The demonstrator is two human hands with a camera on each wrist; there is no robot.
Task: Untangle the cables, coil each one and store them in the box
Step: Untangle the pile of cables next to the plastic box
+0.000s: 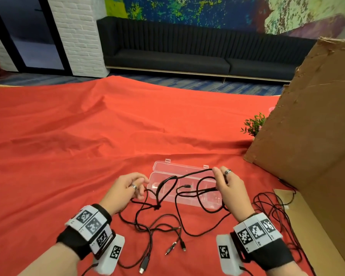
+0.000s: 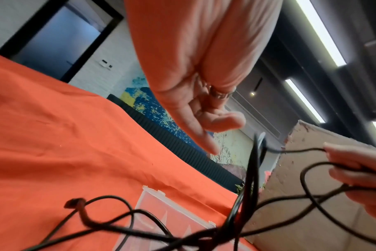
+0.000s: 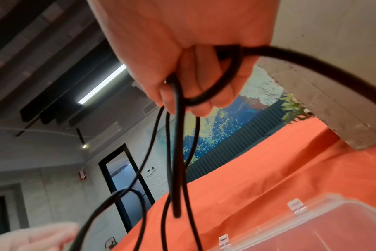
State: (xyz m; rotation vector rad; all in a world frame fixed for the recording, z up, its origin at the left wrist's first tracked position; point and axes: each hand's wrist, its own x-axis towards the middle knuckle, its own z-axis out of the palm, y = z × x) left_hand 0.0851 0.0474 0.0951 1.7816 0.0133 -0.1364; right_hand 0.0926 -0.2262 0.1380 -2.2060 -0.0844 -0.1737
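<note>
Several black cables (image 1: 157,206) lie tangled on the red cloth, knotted in front of a clear plastic box (image 1: 159,165) that stands open. My right hand (image 1: 219,180) grips loops of black cable (image 3: 178,135) above the box's right end; strands hang from its fist (image 3: 182,95) down to the tangle. My left hand (image 1: 141,186) hovers left of the box with loosely curled fingers (image 2: 217,135), holding nothing, and a strand runs just beside it. Loose plug ends (image 1: 175,246) lie near the front edge.
A large tilted cardboard sheet (image 1: 307,126) stands at the right, with a small green plant (image 1: 254,124) behind it. More black cable (image 1: 275,212) is piled by the cardboard's foot. Wrinkled red cloth (image 1: 88,136) covers the table to the left and beyond.
</note>
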